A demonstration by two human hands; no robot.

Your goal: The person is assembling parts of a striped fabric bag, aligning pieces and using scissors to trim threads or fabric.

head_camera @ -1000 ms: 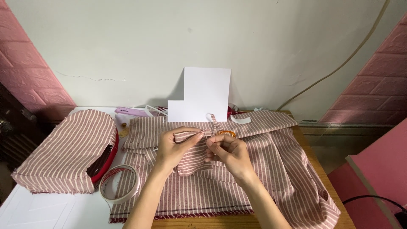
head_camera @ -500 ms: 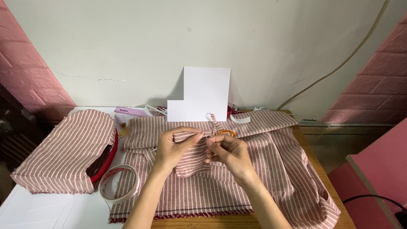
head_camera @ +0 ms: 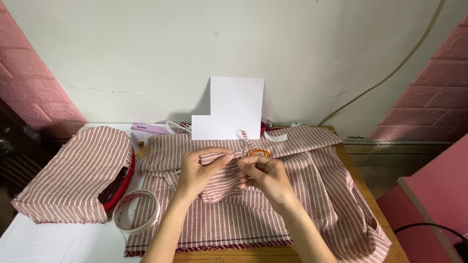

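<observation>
I'm seeing my left hand [head_camera: 201, 170] pinching a folded strip of pink-and-white striped cloth [head_camera: 217, 180], fingers closed on its soft edge, right hand [head_camera: 263, 178] gripping the same strip beside an orange ring [head_camera: 259, 153], tape roll [head_camera: 136, 211] lying left of the cloth on the bench [head_camera: 39, 243].

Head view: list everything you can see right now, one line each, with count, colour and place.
striped cloth: one, pink-white, spread over the table
cloth strip: one, striped, pinched in both hands
orange ring: one, by the right fingers
covered mound: one, striped cover, left
tape roll: one, white, front left
white card: one, against the wall
table: one, white at left
left hand: grips the strip
right hand: pinches the strip
</observation>
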